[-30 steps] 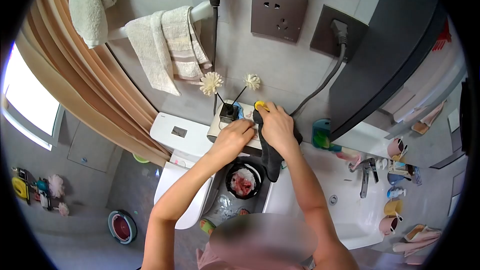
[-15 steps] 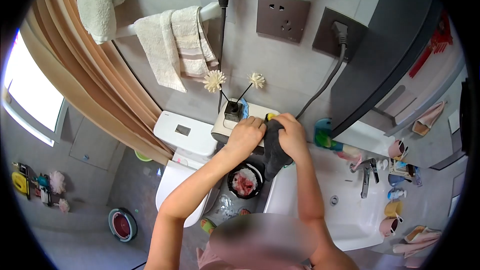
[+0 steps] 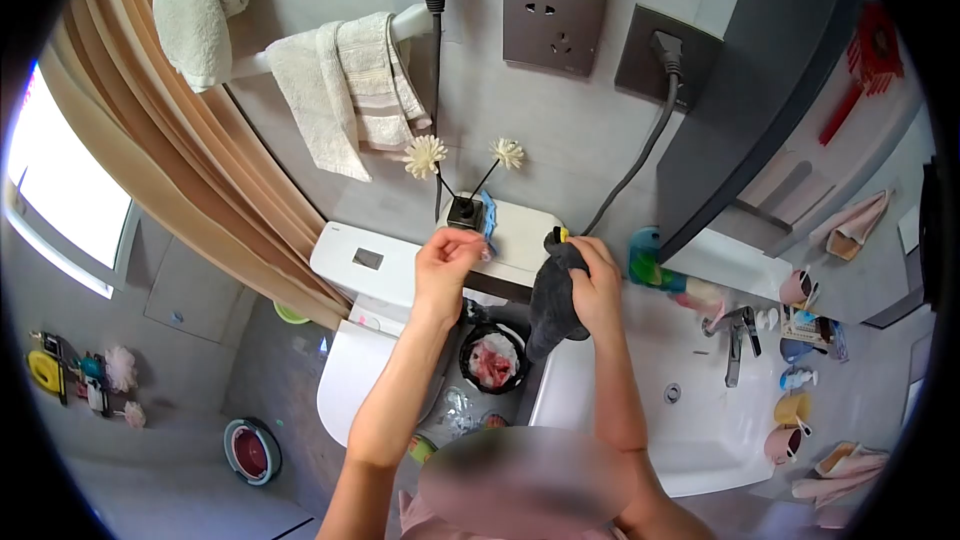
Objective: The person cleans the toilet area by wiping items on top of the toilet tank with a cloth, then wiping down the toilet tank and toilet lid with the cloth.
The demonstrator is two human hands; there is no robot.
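My right hand grips a dark grey cloth that hangs down beside the sink, with something small and yellow at its top. My left hand is raised in front of the white-topped box, its fingers pinched together on something small and pinkish that I cannot make out. Behind that hand, a black vase with two cream flowers stands on the box, next to a blue item. Below, between toilet and sink, is a black-lined bin with crumpled tissue inside.
The toilet is at the left of the bin. At the right is the white sink with a faucet, cups and bottles along its edge. A dark cabinet juts out above. Towels hang on the wall rail.
My left hand has come away from the cloth and box top, moving left with its fingers pinched. The cloth now hangs from my right hand, slightly farther right.
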